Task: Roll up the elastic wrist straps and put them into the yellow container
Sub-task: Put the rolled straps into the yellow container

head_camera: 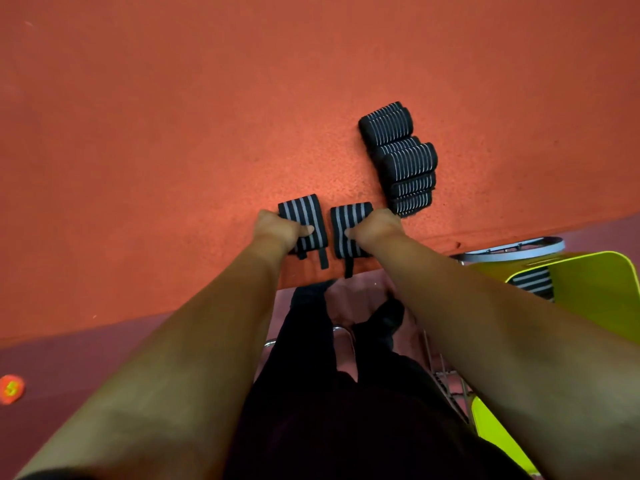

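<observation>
Two rolled black wrist straps with grey stripes lie side by side near the front edge of the orange table (173, 168). My left hand (277, 230) grips the left strap (304, 216), thumb across its stripes. My right hand (375, 228) grips the right strap (348, 220) the same way. A short black tab hangs from each strap over the table edge. The yellow container (595, 285) stands below the table at the right, and one striped strap (533, 284) shows inside it.
A stack of several rolled striped straps (398, 157) sits just behind and right of my right hand. A metal ring frame (512, 249) shows beside the container. My dark-trousered legs and the reddish floor are below the table edge. An orange disc (12, 389) lies on the floor at the left.
</observation>
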`<state>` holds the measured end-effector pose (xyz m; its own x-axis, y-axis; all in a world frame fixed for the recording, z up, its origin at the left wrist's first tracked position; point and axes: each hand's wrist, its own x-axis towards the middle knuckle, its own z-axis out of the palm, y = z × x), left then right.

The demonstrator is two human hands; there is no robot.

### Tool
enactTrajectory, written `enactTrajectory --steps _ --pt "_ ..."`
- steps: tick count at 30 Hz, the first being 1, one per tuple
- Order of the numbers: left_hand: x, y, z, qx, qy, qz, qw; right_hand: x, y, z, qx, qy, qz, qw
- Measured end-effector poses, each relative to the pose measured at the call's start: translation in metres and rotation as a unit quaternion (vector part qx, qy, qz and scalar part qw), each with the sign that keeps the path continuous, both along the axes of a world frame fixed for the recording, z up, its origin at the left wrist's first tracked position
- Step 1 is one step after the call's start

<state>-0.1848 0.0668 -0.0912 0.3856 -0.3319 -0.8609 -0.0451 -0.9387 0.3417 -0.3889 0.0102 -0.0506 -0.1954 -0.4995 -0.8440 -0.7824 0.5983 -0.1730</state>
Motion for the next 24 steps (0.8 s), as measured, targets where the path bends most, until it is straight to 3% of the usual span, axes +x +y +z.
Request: enactTrajectory --steps 7,11,17,24 --pt "-0.012 -0.002 0.028 -0.021 0.055 -0.031 0.998 -0.004 0.012 -0.008 -0.020 -0.086 -0.069 0.994" --pt "-0.016 0.008 0.011 -0.090 0.068 -0.001 0.994 -0.005 0.021 0.003 -0.019 -0.138 -0.126 0.982" --pt "-0.041 0.005 0.071 -0.175 0.077 0.065 0.979 -0.022 0.025 0.043 0.019 -0.276 -0.263 0.924" --pt "-0.091 -0.021 0.144 -0.224 0.069 0.053 0.971 -0.070 0.015 0.098 -0.083 -0.379 -0.261 0.884"
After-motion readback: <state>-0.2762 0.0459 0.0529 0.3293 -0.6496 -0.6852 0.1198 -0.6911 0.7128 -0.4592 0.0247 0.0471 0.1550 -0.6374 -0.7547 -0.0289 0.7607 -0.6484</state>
